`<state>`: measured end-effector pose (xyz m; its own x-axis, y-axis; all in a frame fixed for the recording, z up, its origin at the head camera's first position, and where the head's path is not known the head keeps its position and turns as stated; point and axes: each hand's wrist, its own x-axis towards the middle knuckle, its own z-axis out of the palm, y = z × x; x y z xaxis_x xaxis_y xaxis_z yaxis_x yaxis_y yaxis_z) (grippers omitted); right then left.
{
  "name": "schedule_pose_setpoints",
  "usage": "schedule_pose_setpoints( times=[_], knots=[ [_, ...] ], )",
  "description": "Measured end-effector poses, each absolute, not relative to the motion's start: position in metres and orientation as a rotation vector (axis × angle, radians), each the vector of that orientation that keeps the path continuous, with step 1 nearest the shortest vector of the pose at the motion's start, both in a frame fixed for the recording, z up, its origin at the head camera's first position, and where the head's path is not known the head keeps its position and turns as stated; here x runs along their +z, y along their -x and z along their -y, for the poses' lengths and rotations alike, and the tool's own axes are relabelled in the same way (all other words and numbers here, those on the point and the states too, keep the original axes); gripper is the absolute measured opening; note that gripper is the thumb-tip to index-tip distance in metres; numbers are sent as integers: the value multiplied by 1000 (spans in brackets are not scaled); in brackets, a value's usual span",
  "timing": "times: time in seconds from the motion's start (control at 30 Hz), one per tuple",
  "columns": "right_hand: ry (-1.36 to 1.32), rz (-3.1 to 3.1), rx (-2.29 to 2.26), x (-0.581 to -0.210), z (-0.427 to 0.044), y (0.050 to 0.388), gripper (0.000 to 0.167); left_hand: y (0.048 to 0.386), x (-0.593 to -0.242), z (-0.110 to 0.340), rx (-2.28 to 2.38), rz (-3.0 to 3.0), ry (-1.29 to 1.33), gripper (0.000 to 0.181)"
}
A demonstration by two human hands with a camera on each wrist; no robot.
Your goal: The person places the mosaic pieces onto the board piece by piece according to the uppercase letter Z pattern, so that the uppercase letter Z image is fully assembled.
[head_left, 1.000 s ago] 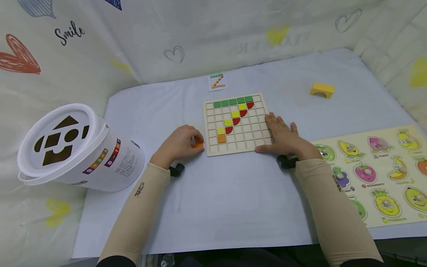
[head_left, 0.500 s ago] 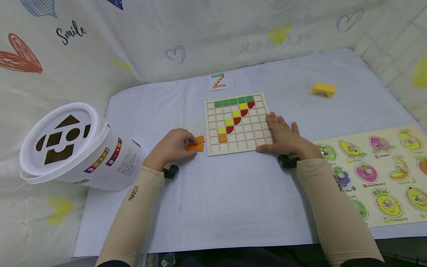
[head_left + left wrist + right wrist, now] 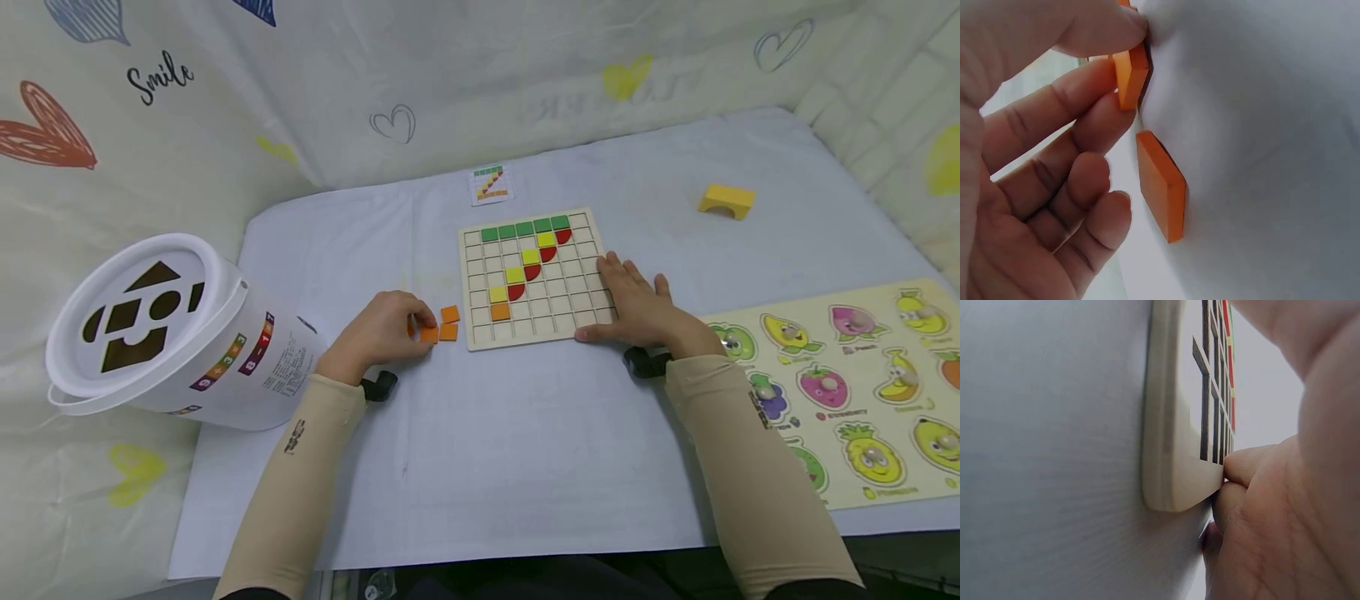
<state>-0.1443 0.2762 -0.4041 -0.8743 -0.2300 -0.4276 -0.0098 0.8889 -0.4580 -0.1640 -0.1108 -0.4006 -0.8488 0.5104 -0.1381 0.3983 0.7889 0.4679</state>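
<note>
In the head view a square wooden grid board (image 3: 558, 304) lies mid-table, bearing green, yellow and red pieces and an orange tile (image 3: 499, 312). My left hand (image 3: 378, 333) is left of the board; its thumb and fingers pinch an orange square tile (image 3: 1132, 72) in the left wrist view. Another orange tile (image 3: 1166, 194) lies on the cloth beside the fingers. Two loose tiles, an upper one (image 3: 449, 314) and a lower one (image 3: 447, 332), sit between hand and board. My right hand (image 3: 641, 308) rests with spread fingers along the board's right edge.
Behind the board lies a small pattern card (image 3: 491, 184). A white lidded bucket (image 3: 277, 375) stands at the left. Far right is a yellow arch block (image 3: 726, 202), with a fruit puzzle board (image 3: 817, 433) nearer the front. A cloth wall borders the table's back.
My left hand has drawn back left from the board, and orange tiles formerly under its fingers now lie separately on the table. The right hand stays at the board's edge.
</note>
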Motion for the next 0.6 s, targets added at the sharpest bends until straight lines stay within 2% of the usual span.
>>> schedule_pose_setpoints(
  times=[0.23, 0.6],
  knots=[
    [180, -2583, -622, -405, -277, 144, 131, 170, -398, 90, 651, -2767, -762, 20],
    [184, -2581, -629, -405, -277, 143, 131, 182, -402, 30, 698, -2732, -916, 12]
  ],
)
